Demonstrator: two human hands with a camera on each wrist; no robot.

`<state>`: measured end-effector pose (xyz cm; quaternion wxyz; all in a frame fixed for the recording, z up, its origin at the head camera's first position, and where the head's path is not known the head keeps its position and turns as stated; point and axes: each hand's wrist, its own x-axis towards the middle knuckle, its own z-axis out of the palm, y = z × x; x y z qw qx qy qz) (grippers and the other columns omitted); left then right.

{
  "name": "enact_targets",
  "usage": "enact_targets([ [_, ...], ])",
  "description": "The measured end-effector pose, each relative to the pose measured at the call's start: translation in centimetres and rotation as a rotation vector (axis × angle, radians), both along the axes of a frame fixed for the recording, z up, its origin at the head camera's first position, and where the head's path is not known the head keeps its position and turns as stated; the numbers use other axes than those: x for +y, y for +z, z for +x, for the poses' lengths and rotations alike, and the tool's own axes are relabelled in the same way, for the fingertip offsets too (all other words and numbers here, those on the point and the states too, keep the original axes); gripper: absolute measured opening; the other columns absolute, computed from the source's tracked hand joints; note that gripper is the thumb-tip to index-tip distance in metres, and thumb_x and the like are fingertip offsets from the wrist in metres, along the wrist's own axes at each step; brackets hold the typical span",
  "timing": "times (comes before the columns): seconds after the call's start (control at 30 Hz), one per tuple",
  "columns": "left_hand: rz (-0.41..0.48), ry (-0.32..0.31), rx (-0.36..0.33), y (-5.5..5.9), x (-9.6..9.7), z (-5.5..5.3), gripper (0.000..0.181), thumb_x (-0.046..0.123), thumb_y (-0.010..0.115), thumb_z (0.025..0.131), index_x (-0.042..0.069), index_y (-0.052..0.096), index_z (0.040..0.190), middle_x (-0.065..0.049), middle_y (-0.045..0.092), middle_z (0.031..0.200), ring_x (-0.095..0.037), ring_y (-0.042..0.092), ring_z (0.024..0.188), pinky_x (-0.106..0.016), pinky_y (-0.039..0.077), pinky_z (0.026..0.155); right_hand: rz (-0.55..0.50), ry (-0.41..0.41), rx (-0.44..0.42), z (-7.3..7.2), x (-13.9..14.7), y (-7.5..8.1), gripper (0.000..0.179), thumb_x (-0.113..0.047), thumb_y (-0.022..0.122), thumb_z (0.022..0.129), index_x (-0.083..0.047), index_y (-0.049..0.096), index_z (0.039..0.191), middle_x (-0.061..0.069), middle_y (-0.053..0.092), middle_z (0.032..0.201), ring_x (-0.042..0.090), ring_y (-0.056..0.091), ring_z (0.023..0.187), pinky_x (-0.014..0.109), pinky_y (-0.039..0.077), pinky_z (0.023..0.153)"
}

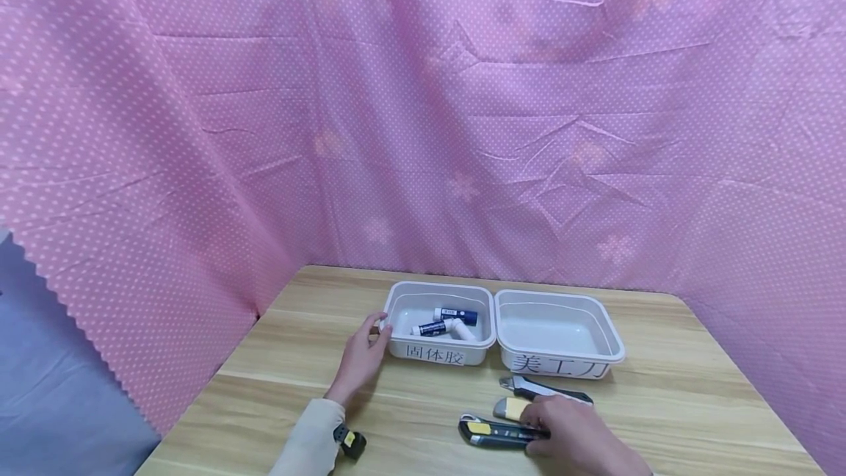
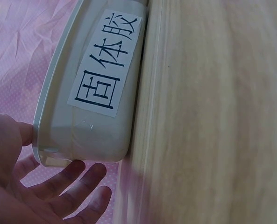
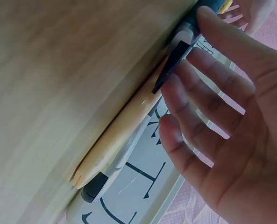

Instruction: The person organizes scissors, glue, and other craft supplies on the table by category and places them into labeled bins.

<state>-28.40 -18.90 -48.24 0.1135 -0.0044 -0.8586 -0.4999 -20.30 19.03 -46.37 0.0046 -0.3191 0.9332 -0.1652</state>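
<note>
My left hand (image 1: 362, 358) holds the left end of a white plastic tub (image 1: 479, 355), thumb on the rim and fingers below it in the left wrist view. Inside lie several glue sticks (image 1: 456, 316) with dark blue labels and white caps. My right hand (image 1: 571, 432) pinches one end of a black utility knife (image 1: 492, 433) with a yellow slider, thumb on one side and index finger on the other; its other fingers (image 3: 171, 128) are loosely bent. Just beyond it lie a yellow utility knife (image 1: 510, 408), partly hidden by the hand, and a grey-and-black utility knife (image 1: 548, 389).
A second white tub (image 1: 616, 357), with nothing in it, stands against the first tub's right side, behind the knives. Both carry printed character labels on their fronts. The wooden table (image 1: 694, 402) has pink dotted cloth (image 1: 463, 131) hanging behind and at both sides.
</note>
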Motion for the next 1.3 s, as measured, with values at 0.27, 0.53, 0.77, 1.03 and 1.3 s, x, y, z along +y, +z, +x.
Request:
enact_targets([
  [0.27, 0.010, 0.009, -0.010, 0.03, 0.07, -0.06, 0.045, 0.032, 0.054, 0.107, 0.016, 0.050, 0.149, -0.020, 0.065, 0.124, -0.025, 0.069, 0.093, -0.031, 0.056, 0.074, 0.007, 0.027, -0.102, -0.15, -0.16, 0.12, 0.028, -0.010, 0.084, 0.078, -0.031, 0.076, 0.096, -0.025, 0.061, 0.083, -0.002, 0.050, 0.074, 0.025, 0.047, 0.065],
  [0.53, 0.009, 0.000, -0.025, 0.09, 0.02, 0.12, 0.046, 0.031, 0.053, 0.107, 0.016, 0.048, 0.150, -0.020, 0.063, 0.128, -0.026, 0.069, 0.098, -0.035, 0.058, 0.079, 0.034, 0.037, -0.096, -0.28, -0.38, 0.30, 0.028, -0.012, 0.084, 0.080, -0.028, 0.077, 0.102, -0.024, 0.065, 0.088, -0.004, 0.053, 0.076, 0.026, 0.050, 0.067],
  [0.77, 0.008, -0.001, -0.017, -0.02, -0.04, 0.02, 0.046, 0.030, 0.053, 0.107, 0.015, 0.049, 0.150, -0.021, 0.063, 0.127, -0.026, 0.069, 0.098, -0.035, 0.058, 0.079, 0.045, 0.033, -0.084, -0.26, -0.47, 0.28, 0.029, -0.014, 0.086, 0.080, -0.029, 0.077, 0.103, -0.023, 0.067, 0.091, -0.004, 0.053, 0.079, 0.027, 0.051, 0.068],
  [1.03, 0.004, 0.003, -0.025, -0.05, -0.07, -0.03, 0.046, 0.032, 0.053, 0.107, 0.016, 0.049, 0.150, -0.020, 0.063, 0.128, -0.023, 0.068, 0.097, -0.035, 0.058, 0.080, 0.051, 0.027, -0.085, -0.20, -0.51, 0.33, 0.028, -0.016, 0.085, 0.081, -0.029, 0.077, 0.104, -0.022, 0.068, 0.092, -0.004, 0.054, 0.079, 0.027, 0.051, 0.068],
  [1.3, -0.001, 0.007, -0.034, -0.05, 0.00, 0.07, 0.047, 0.035, 0.053, 0.107, 0.016, 0.048, 0.150, -0.020, 0.063, 0.129, -0.023, 0.068, 0.097, -0.035, 0.057, 0.079, 0.030, 0.018, -0.091, 0.10, -0.63, 0.66, 0.025, -0.018, 0.084, 0.083, -0.030, 0.076, 0.104, -0.024, 0.066, 0.091, -0.004, 0.053, 0.079, 0.026, 0.049, 0.068],
])
